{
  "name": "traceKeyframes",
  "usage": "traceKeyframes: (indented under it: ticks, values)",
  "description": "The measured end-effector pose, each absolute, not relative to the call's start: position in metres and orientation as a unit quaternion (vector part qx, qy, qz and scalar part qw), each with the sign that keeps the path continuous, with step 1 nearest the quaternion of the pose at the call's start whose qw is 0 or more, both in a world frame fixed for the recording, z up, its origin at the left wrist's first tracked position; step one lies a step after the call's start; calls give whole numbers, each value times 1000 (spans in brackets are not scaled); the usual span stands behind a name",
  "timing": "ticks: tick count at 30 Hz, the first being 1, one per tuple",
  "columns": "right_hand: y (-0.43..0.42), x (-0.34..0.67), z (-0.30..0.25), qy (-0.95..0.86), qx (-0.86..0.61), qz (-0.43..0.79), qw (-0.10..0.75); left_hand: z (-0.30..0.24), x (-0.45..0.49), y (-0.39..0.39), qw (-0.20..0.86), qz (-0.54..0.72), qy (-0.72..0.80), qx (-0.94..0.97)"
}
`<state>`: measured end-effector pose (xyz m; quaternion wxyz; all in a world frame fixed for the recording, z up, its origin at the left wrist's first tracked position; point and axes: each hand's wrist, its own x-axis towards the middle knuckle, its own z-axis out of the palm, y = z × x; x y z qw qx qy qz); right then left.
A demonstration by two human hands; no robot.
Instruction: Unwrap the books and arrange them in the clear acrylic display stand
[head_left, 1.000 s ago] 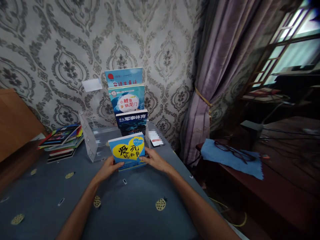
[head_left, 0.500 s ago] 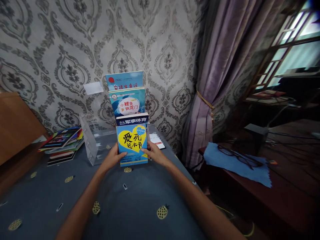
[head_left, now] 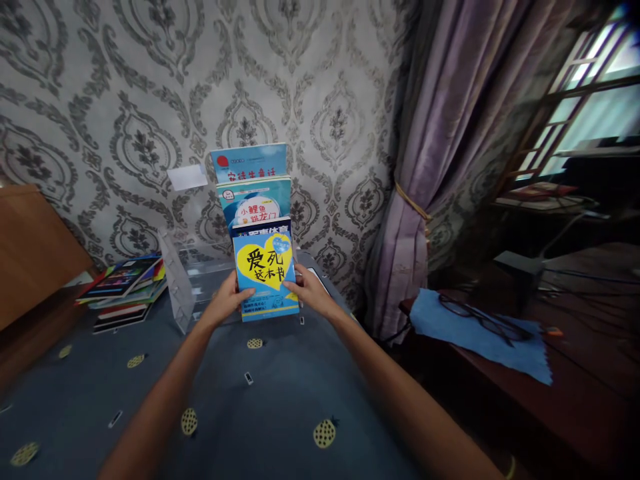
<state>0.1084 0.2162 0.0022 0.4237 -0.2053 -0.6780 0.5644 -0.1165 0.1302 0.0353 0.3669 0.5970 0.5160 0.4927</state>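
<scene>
Heart-cover book (head_left: 265,280), one; left hand (head_left: 226,299) and right hand (head_left: 309,291) spread on its edges; three books (head_left: 253,202) behind

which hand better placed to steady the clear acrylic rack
Likely your left hand: it's right beside the clear acrylic rack, while your right hand is beyond the yellow-heart book.

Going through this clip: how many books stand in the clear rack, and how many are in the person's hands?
Books standing in the clear acrylic rack: 3
Book held by the left hand and right hand: 1
Total: 4
</scene>
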Motion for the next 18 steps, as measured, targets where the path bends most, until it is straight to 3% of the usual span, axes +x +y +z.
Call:
traceKeyframes:
  ticks: [18]
  values:
    - [251, 101, 40, -724, -191, 484, 452, 65, -125, 170, 293, 509, 522, 619]
